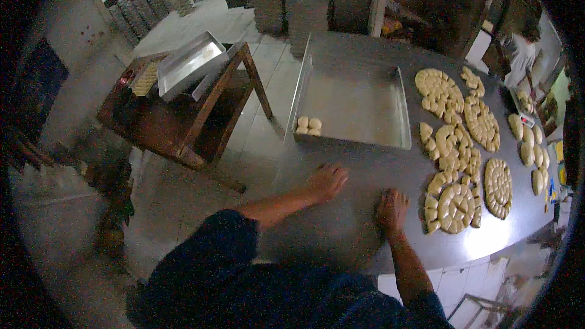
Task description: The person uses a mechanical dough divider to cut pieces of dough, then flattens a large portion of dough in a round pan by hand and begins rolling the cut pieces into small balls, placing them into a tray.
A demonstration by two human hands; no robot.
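Observation:
My left hand [329,183] is palm down on the metal table [359,244], just in front of the large tray, its fingers curled and close together. Farther right, my right hand [393,208] is also palm down, fingers bent over the tabletop. Both palms hide whatever lies beneath them. Four-sided and shallow, the metal tray [359,144] has a small cluster of round dough balls [309,126] in its near left corner. To the right of my right hand lie many cut dough pieces [454,204], some in coiled rounds.
Another coiled dough round [498,189] and several larger dough lumps [528,140] lie farther right. A wooden stand [183,137] at left bears tilted metal pans [192,64]. Tall stacks [268,0] rise beyond the table. A person in white [521,55] is at far right.

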